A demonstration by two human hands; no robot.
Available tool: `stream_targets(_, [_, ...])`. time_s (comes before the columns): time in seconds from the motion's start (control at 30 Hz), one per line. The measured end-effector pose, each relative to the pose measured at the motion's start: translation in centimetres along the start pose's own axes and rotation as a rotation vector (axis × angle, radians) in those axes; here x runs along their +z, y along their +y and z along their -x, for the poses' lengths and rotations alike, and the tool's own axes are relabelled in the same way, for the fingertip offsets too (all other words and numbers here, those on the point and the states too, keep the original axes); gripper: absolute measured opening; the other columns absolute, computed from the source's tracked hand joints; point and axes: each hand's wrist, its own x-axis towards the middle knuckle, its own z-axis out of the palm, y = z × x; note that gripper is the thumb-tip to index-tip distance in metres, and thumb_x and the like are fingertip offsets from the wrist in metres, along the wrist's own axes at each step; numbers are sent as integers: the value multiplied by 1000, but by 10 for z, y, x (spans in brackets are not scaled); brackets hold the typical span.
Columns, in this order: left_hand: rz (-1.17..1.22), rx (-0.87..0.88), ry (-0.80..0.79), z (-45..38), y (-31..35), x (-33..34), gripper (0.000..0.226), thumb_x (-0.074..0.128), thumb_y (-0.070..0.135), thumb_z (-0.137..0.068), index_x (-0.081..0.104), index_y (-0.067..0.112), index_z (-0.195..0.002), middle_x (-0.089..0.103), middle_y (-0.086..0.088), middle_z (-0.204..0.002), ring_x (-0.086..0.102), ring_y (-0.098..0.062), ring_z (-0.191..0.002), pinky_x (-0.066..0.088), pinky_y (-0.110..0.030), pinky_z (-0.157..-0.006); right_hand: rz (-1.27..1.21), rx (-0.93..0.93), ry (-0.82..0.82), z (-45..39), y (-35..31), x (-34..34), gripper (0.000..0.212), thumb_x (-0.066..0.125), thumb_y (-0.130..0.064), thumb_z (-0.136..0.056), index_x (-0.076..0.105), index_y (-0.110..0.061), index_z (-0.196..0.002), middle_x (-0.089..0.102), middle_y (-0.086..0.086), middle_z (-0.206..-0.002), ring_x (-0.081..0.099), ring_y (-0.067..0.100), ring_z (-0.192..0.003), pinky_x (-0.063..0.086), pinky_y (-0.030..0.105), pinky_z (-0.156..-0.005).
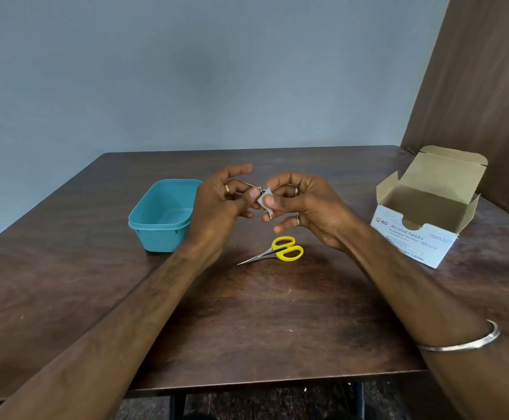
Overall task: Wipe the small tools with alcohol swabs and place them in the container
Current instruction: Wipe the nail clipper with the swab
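Observation:
Above the middle of the table, my left hand point(221, 204) pinches a small thin metal tool point(254, 187), mostly hidden by my fingers. My right hand point(303, 207) pinches a small white alcohol swab point(264, 200) against that tool. The blue plastic container point(162, 215) stands open just left of my left hand; nothing shows inside it. Small scissors with yellow handles point(280, 252) lie on the table below my hands, blades pointing left.
An open white box of alcohol swabs point(423, 219) stands at the right of the dark wooden table point(95, 283), its lid flap raised. A grey wall lies behind; a brown panel rises at the right. The table's near edge runs under my forearms.

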Motion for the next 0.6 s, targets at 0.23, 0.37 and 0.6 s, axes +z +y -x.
stream_targets(0.23, [183, -100, -42, 0, 0, 1, 40, 68, -1, -87, 61, 15, -122, 76, -2, -84, 71, -22, -81, 57, -30, -64, -85, -12, 14, -3, 2, -1, 25, 76, -9, -73, 67, -8, -97, 72, 12, -86, 70, 24, -64, 59, 34, -55])
stream_targets(0.37, [213, -110, -30, 0, 1, 0, 36, 69, -1, -86, 62, 17, -117, 77, -1, -85, 71, -22, -82, 59, -31, -65, -98, -25, -14, -3, 2, -1, 24, 68, 9, -81, 65, -7, -99, 70, 4, -76, 71, 19, -67, 61, 34, -61])
stream_targets(0.6, [182, -119, -14, 0, 3, 1, 38, 68, -2, -86, 62, 16, -120, 77, 0, -86, 72, -19, -81, 58, -27, -62, -80, -51, 31, -4, 3, 1, 30, 76, -9, -72, 66, -7, -100, 71, 11, -83, 69, 22, -65, 61, 36, -61])
